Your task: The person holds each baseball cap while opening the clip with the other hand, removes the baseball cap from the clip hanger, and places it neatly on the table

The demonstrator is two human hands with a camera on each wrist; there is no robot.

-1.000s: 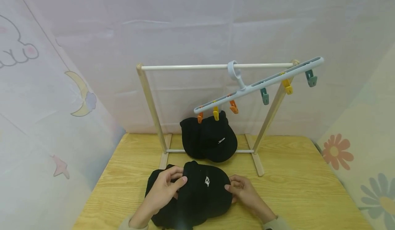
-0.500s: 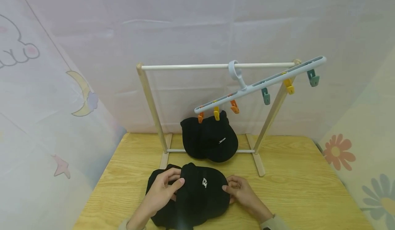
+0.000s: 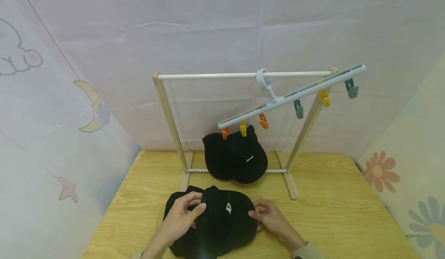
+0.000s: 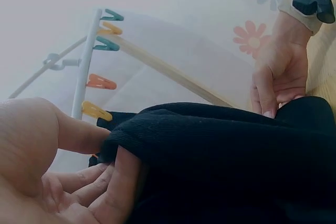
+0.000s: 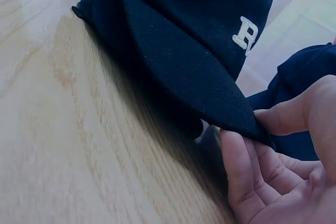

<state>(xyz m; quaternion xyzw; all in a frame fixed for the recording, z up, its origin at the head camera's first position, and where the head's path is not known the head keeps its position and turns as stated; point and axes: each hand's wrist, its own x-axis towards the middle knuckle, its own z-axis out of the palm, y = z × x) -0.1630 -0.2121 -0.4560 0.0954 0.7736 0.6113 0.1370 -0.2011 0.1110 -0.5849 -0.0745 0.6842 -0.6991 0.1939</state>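
A black baseball cap (image 3: 233,228) with a white letter on its front is held between both hands near the front of the table. My left hand (image 3: 180,217) pinches the cap's edge on the left, the thumb on top and fingers tucked under the fabric in the left wrist view. On the other side, my right hand (image 3: 272,217) pinches the tip of the brim (image 5: 184,72) between thumb and fingers. More black fabric, looking like another cap (image 3: 180,245), lies beneath and to the left, partly hidden by the held cap and left hand.
Behind stands a wooden rack (image 3: 167,116) with a white top rail (image 3: 208,76). A pale blue hanger (image 3: 278,101) with several coloured clips hangs tilted from it. Another black cap (image 3: 240,158) sits at the rack's lower rail, on the wooden table (image 3: 333,212).
Both hands and the held cap have shifted slightly left and toward the front edge. The grip of each hand stays the same; the hanger and rack keep their place.
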